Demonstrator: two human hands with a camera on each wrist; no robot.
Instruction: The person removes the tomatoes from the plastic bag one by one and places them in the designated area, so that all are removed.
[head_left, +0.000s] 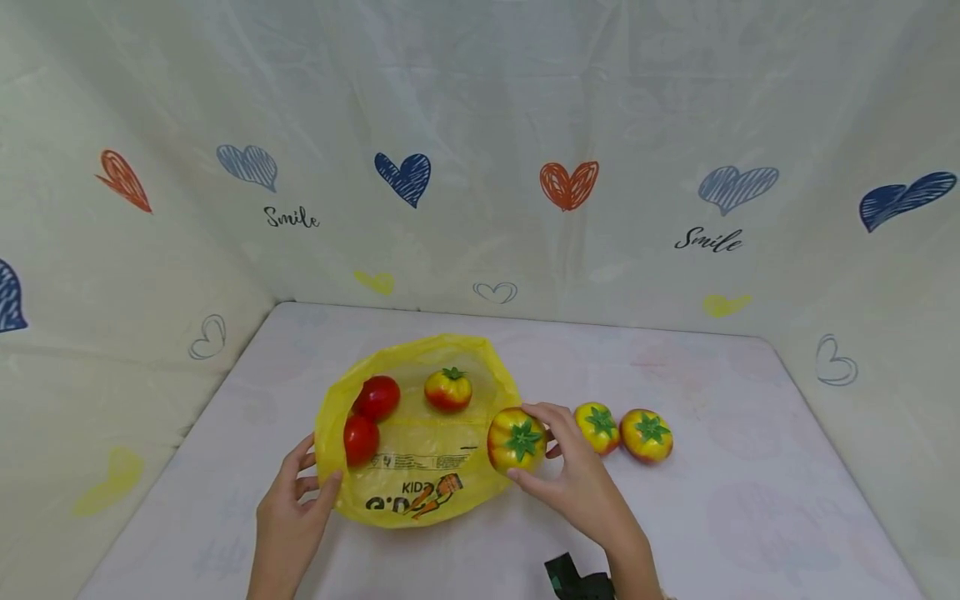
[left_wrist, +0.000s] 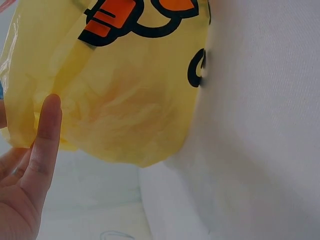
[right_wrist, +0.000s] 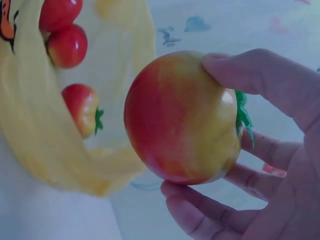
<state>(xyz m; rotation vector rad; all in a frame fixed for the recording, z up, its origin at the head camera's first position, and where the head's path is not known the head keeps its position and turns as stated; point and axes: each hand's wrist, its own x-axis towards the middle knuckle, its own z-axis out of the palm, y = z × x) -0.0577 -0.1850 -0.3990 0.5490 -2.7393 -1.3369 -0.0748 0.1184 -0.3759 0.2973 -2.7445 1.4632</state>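
A yellow plastic bag point(head_left: 420, 442) lies with its mouth spread wide. Inside it are two red toy tomatoes point(head_left: 379, 397) at the left and a yellow-and-red toy tomato point(head_left: 448, 388) with a green top towards the back. My left hand point(head_left: 295, 504) holds the bag's left side between thumb and fingers; in the left wrist view the thumb point(left_wrist: 47, 130) lies along the plastic. At the bag's right rim, my right hand point(head_left: 573, 471) grips another yellow-and-red toy tomato point(right_wrist: 182, 120) by its sides, thumb opposite the fingers.
Two more yellow-and-red toy tomatoes point(head_left: 647, 436) sit side by side on the white table point(head_left: 720, 508), just right of my right hand. A black object point(head_left: 573, 579) shows by the right forearm. Behind the table hangs a pale sheet point(head_left: 480, 100) printed with hearts.
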